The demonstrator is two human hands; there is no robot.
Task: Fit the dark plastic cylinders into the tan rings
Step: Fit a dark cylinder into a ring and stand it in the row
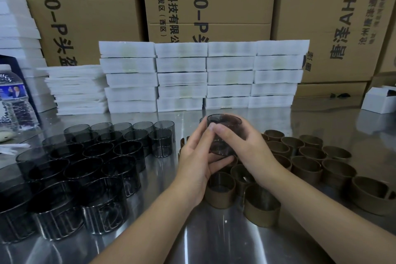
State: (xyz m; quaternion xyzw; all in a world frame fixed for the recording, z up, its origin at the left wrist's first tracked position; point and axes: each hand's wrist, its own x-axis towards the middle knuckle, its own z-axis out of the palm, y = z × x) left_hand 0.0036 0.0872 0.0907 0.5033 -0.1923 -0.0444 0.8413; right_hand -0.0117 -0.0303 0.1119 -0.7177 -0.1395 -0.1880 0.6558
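A dark see-through plastic cylinder (225, 126) is held upright above the table's middle, gripped between both hands. My left hand (196, 163) wraps it from the left and below; my right hand (242, 146) curls round its right side. Its lower end is hidden by my fingers, so any tan ring there cannot be told. Several loose dark cylinders (85, 169) stand on the left. Empty tan rings (308, 156) stand on the right. Two rings with cylinders fitted in them (220, 191) (262, 206) stand near my wrists.
The steel table (214, 236) has white foam trays (201, 77) stacked along its back, with cardboard boxes (210, 0) behind. A water bottle (12, 100) stands at far left and a small white box (379, 100) at far right.
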